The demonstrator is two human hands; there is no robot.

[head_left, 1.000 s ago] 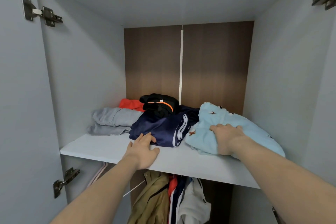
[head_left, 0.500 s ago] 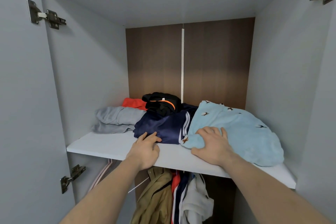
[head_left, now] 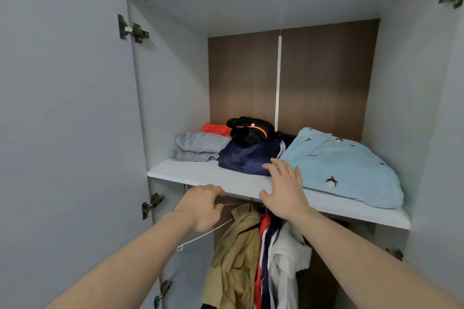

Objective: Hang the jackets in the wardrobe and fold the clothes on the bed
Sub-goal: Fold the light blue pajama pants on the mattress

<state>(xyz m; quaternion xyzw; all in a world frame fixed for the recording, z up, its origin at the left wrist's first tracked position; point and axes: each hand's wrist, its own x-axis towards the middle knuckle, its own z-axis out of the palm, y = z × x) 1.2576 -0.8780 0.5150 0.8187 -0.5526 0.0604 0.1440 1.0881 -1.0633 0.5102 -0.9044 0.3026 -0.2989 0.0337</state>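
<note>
Folded clothes, among them a pale blue fleece garment [head_left: 344, 168], sit stacked on the white wardrobe shelf [head_left: 200, 173] above hung jackets [head_left: 236, 253], so the right hand [head_left: 285, 190] hovers open-fingered and empty while the left hand [head_left: 200, 206] curls loosely beside a wire hanger [head_left: 206, 233], grip unclear.

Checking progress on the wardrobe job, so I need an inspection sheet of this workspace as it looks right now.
Surface: white shelf, front strip bare.
Job's things: tan jacket, striped and white garments hang below the shelf.
Clutter: light blue garment, navy garment, grey garment, black and orange items on the shelf.
Hands: left hand curled at a wire hanger; right hand open over the shelf edge.
Cables: nothing seen.
Surroundings: open doors, hinges, brown back panel.
</note>
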